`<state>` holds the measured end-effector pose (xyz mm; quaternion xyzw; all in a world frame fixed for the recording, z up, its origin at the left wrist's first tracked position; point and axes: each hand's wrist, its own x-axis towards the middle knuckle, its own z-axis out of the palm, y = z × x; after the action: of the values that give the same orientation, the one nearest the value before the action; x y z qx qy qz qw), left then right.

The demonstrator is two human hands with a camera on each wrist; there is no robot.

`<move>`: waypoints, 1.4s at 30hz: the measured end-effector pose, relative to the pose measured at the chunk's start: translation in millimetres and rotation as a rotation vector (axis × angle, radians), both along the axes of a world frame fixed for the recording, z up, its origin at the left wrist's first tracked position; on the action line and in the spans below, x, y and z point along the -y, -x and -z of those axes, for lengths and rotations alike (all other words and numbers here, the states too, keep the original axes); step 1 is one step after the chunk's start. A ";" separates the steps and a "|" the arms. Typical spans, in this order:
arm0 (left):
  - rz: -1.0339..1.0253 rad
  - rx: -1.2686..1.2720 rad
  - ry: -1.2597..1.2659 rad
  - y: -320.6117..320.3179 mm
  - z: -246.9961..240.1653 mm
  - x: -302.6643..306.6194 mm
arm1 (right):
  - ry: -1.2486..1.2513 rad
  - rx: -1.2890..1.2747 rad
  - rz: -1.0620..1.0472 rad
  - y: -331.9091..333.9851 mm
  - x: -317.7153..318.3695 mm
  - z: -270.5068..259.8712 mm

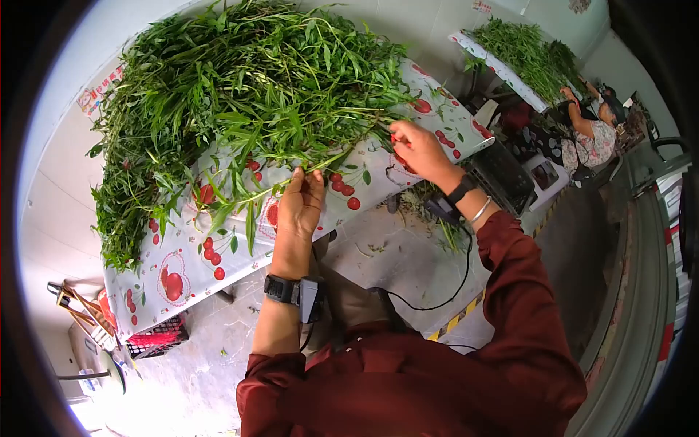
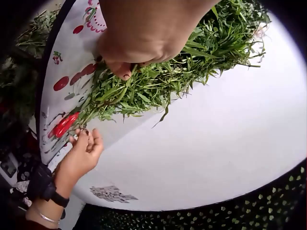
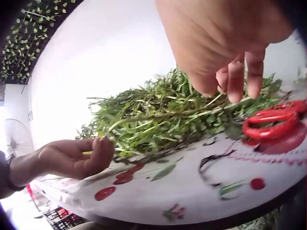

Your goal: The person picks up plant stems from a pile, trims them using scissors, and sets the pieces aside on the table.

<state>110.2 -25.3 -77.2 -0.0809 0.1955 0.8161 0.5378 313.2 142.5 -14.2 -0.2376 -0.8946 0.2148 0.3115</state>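
Observation:
A long leafy green stem [image 3: 165, 115] stretches between the two hands over the table's front edge. My left hand [image 1: 300, 207] pinches it between thumb and fingertips, its leafy end hanging past the hand to the left. Farther right, my right hand [image 1: 422, 151] has thumb and fingertips together on the stem's other end. Red-handled scissors [image 3: 271, 125] lie on the cloth just beside the right hand, their blades hidden. Behind both hands spreads a big heap of the same leafy stems [image 1: 255, 80].
A white tablecloth with printed cherries [image 1: 240, 269] covers the table. Cut stems [image 1: 429, 207] lie on the floor by a black cable [image 1: 444, 302]. At right, another person [image 1: 593, 135] works at a second heap [image 1: 520, 54]. A dark crate [image 1: 156, 339] stands under the left end.

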 end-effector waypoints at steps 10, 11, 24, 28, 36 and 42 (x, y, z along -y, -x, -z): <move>-0.055 -0.315 -0.005 5.9 -5.5 9.9 | -0.083 0.430 0.219 -26.9 -26.1 9.3; -0.072 -0.392 0.008 5.9 -6.0 10.9 | -0.105 0.445 0.244 -23.7 -27.6 9.7; -0.209 -0.596 0.078 3.1 -32.5 12.5 | -0.155 0.668 0.249 -37.8 -45.3 -34.0; -0.226 -0.561 0.057 7.5 -34.9 14.3 | -0.059 0.539 0.177 -58.2 -41.9 -37.2; -0.248 -0.579 0.062 11.6 -40.4 14.7 | 0.574 0.430 0.076 -79.5 -16.0 -20.3; -0.222 -0.558 0.057 15.3 -33.2 14.3 | 0.785 0.336 0.081 -80.7 -11.7 -16.8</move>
<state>94.9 -39.6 -43.9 0.1104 0.3486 0.8549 0.3681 393.9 154.2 2.5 -0.4047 -0.7733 0.4850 0.0557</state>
